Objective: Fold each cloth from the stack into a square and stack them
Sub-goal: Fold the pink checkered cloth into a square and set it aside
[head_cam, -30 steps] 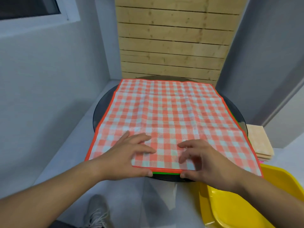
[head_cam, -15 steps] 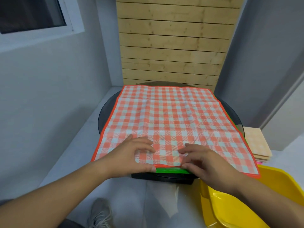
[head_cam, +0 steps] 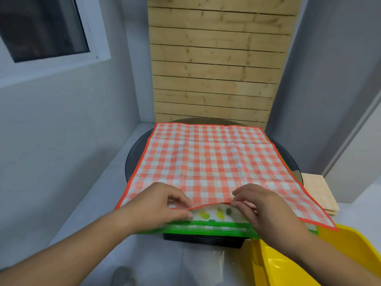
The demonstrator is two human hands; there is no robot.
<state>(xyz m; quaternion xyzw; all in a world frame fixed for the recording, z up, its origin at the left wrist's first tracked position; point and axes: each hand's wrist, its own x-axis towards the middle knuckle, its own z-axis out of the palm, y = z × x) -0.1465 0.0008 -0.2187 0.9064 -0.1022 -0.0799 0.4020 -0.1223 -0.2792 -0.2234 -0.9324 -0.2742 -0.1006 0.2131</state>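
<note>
Orange-checked cloth (head_cam: 208, 162): near edge arched above green-bordered cloth (head_cam: 216, 225), at table (head_cam: 134, 159) front.
Left hand (head_cam: 162, 203): fingers pinch that edge.
Right hand (head_cam: 266, 205): likewise pinching.

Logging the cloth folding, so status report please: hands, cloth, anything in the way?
Left hand and right hand each pinch the near edge of the red checked cloth, raised slightly. Green-bordered cloth shows beneath. Nothing lies on top.
</note>
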